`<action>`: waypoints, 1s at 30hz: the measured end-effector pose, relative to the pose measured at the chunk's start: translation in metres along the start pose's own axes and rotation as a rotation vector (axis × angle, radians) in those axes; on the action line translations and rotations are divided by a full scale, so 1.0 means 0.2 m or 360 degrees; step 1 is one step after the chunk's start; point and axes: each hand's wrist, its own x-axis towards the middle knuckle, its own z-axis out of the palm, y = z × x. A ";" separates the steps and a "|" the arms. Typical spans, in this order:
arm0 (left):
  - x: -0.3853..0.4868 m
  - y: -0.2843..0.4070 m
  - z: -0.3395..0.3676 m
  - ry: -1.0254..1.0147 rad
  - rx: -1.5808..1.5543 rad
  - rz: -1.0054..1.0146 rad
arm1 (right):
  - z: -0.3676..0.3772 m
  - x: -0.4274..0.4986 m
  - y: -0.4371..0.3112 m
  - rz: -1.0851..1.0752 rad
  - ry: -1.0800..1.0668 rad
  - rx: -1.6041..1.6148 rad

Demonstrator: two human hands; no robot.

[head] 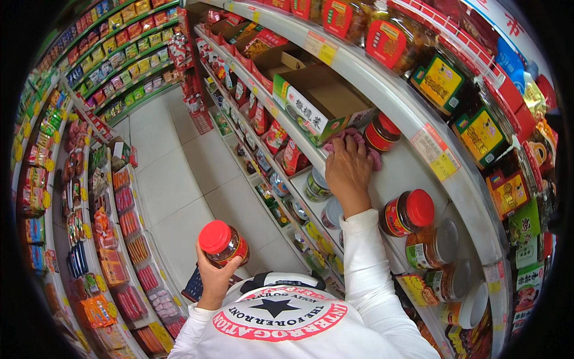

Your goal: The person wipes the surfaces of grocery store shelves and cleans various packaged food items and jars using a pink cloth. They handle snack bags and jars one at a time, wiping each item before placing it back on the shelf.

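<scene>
My left hand (214,273) grips a jar (226,244) with a red lid and dark contents, held up over the aisle floor. On the shelf to the right, my right hand (350,168) presses a pink cloth (354,137) against the white shelf board (394,166). Just beyond the cloth stands a similar red-lidded jar (382,132), close to my fingers. An open cardboard display box (309,105), green and white with printed writing, sits on the shelf past my hand. Another red-lidded jar (407,213) stands to the right of my right wrist.
Grey-lidded jars (432,244) line the shelf nearer me. The upper shelf edge (358,67), bearing price labels, overhangs my right hand, with large jars (390,42) above. Lower shelves hold red packets (291,157). Across the tiled floor (170,179) are racks of packaged snacks (128,229).
</scene>
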 end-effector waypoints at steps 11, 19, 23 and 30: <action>0.02 -0.03 0.06 -0.0244 -0.0092 -0.0065 | -0.17 -0.28 0.07 0.0171 -0.0081 -0.0193; 0.06 -0.04 0.10 -0.0378 -0.0106 -0.0097 | -0.12 -0.25 0.13 0.0223 -0.0082 -0.0115; 0.08 -0.09 0.12 -0.0389 -0.0092 -0.0039 | -0.07 -0.25 0.08 -0.0125 0.0096 0.0062; 0.10 -0.04 0.18 -0.0510 -0.0116 0.0005 | -0.06 -0.11 0.01 -0.0027 0.0065 0.0090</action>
